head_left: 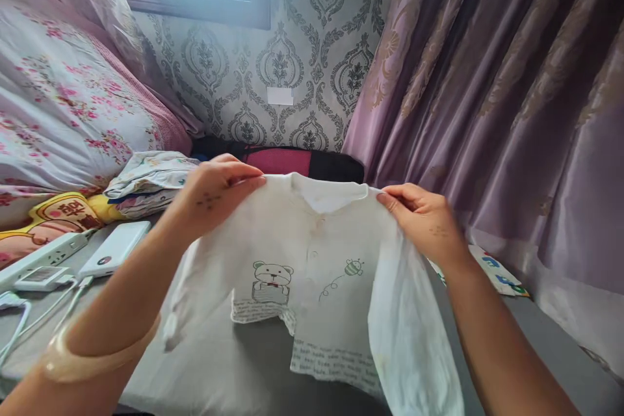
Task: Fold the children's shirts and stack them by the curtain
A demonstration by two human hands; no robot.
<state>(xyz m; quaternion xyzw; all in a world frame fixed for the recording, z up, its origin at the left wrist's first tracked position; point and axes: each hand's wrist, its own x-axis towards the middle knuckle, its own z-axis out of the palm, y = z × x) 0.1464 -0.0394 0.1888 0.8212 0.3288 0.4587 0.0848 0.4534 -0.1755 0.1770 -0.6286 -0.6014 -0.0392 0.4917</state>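
A small white long-sleeved baby shirt (336,253) hangs spread between my hands, its front facing me. A bear and a bee are printed on its chest, and rows of lettering run along the hem. My left hand (219,192) pinches the shoulder on the left, thumb and fingers closed on the cloth. On the other side, my right hand (422,214) grips the opposite shoulder the same way. Both sleeves droop, and the lower front parts into two flaps above the grey surface (263,377). A pale bangle (92,364) circles my left wrist.
At left lie a power strip (53,257), a white power bank (117,250), a charger (43,278) and cables. Behind them are folded clothes (151,175) and a yellow cushion (63,214). A black and pink bag (277,159) rests by the wall; purple curtains (487,78) hang right.
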